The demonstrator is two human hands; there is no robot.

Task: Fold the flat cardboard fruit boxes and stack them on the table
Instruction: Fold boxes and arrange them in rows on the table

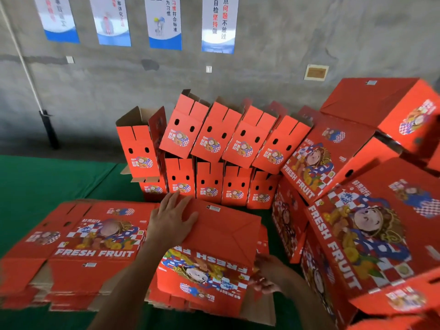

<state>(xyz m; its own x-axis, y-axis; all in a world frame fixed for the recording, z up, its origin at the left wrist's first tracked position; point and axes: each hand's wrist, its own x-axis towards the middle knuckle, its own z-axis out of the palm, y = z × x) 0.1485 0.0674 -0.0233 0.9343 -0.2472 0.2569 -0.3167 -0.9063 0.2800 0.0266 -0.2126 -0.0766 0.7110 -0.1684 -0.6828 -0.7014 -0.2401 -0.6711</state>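
Green table point(47, 182), left hand point(170, 220) flat on box point(221, 234).

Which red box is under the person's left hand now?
The half-folded box nearest the camera; the left hand presses flat on its plain red top. The others are untouched.

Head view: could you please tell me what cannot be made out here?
- Right hand: blurred, half behind the box; grip unclear.
- Flat stack: bottom-left cut by the frame; count unreadable.
- Posters: tops cut off.
- Folded boxes: right ones cut off, blurred.
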